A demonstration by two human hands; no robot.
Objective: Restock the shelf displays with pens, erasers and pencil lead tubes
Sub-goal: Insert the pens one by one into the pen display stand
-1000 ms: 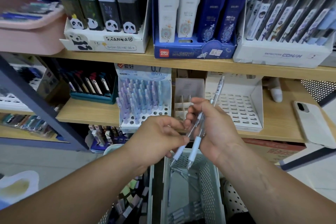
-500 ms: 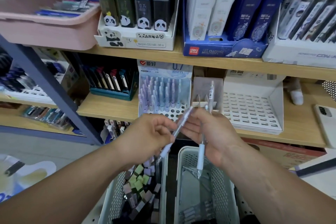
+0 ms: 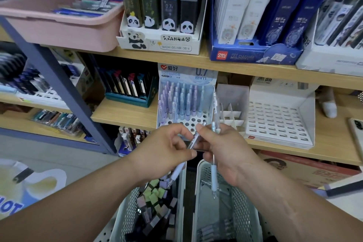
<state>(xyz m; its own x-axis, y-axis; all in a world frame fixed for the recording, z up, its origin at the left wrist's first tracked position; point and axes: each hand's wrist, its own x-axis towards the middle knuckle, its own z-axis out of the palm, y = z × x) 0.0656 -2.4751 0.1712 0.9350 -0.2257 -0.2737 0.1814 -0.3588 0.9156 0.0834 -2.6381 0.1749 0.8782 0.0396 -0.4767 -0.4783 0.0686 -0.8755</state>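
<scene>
We read 爱好 and "0.7 mm" on the pen display (image 3: 186, 92) header, "PANDA" plus "SH241-05 | HB | 36" on the panda lead box (image 3: 176, 44), and "deli" on the blue box (image 3: 253, 56). The display sits on the middle shelf (image 3: 125, 112), both boxes on the shelf above. Left grip (image 3: 165, 151) is curled and pinches a slanted pen (image 3: 178, 172), white end down over the eraser basket (image 3: 127, 206). Right grip (image 3: 222, 149) has fingertips at that pen's upper end. It's also curled round a second pen (image 3: 213, 177), upright, tip over the pen basket (image 3: 241, 212). Both pens are in front of the display. Versus 1.0 s ago: we had both pens bunched in the right grip, now one is split off to the left. Hold unchanged since 0.5 s ago.
</scene>
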